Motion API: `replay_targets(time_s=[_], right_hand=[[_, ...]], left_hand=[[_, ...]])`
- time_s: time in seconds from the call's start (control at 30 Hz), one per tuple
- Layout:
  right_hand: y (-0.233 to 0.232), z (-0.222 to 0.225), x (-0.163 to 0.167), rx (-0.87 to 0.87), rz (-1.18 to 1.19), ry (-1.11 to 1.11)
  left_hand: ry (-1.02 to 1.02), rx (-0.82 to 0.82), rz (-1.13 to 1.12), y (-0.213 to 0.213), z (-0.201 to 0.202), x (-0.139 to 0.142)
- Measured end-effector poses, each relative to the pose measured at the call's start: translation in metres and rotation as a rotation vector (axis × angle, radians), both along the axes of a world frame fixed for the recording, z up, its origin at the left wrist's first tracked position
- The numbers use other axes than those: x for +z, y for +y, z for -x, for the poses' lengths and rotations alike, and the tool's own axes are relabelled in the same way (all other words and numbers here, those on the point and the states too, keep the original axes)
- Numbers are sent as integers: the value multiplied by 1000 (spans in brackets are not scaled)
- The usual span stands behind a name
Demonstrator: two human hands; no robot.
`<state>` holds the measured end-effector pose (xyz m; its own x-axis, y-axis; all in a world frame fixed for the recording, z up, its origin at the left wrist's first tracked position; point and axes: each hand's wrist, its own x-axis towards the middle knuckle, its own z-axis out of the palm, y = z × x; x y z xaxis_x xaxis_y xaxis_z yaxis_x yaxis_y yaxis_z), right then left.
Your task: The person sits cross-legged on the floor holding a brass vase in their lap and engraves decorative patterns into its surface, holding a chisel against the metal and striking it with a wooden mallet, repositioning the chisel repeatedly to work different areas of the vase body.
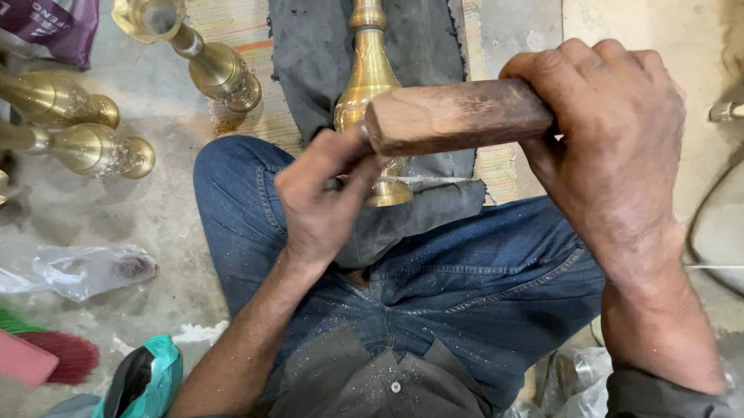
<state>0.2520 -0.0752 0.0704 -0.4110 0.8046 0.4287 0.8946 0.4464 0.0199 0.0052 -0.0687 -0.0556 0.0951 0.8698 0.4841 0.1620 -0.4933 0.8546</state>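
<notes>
My right hand (613, 143) is closed around one end of a brown wooden block (455, 115), held level above my lap. A tall brass vase (367, 77) lies on a dark grey cloth (317, 46) in front of me, its round foot toward me. My left hand (322, 198) pinches something small at the vase's foot, just under the block's near end; what the fingers hold is hidden. My legs in blue jeans (473, 271), speckled with metal dust, lie below both hands.
Several more brass vases (210, 62) lie on the concrete floor at the left and top left. A clear plastic bag (85, 268), a red brush (60, 356) and a teal bag (143, 382) sit at lower left. A striped mat (234, 24) lies under the cloth.
</notes>
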Motion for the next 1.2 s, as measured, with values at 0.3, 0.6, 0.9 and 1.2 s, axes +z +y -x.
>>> replay_targets(time_s=[0.3,0.6,0.9,1.2], right_hand=[[10,16,16,36,27,-103],[16,30,61,91,-219,-785],[25,59,87,101,-251,-934],[22,60,82,119,-204,-846]], left_hand=[[-234,205,107,-13,-16,-18],[-119,318,42,-15,-17,-35],[-92,338,10,-20,-23,-31],[-193,350,45,-29,-27,-47]])
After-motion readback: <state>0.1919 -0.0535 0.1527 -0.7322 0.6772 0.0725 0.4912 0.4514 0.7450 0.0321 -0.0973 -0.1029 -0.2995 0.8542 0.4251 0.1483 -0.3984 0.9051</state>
